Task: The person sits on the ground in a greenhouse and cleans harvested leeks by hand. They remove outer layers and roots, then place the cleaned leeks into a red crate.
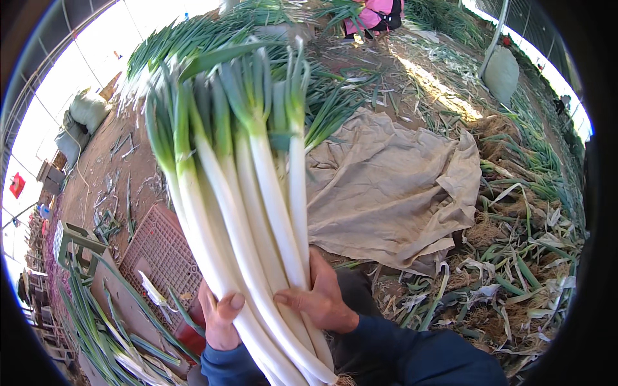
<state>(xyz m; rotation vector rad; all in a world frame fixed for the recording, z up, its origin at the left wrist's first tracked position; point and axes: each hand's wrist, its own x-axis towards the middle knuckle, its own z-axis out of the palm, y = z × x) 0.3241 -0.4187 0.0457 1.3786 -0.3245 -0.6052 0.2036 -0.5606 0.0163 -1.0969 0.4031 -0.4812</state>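
A thick bundle of long green onions (241,202) fills the middle of the view, with white stalks towards me and green leaves pointing away. Around its left side wraps my left hand (221,311), thumb laid over the front stalks. My right hand (321,294) grips the bundle from the right, its thumb across a white stalk. At the lower end a tuft of roots (345,380) shows on one stalk. The fingers behind the bundle are hidden.
Right of the bundle lies a crumpled beige cloth (386,188). Root and leaf trimmings (502,284) cover the ground at right. A red plastic crate (157,251) and loose green onions (111,333) are on the left. Farther off, a person in pink (374,17) is beside heaped green onions (203,41).
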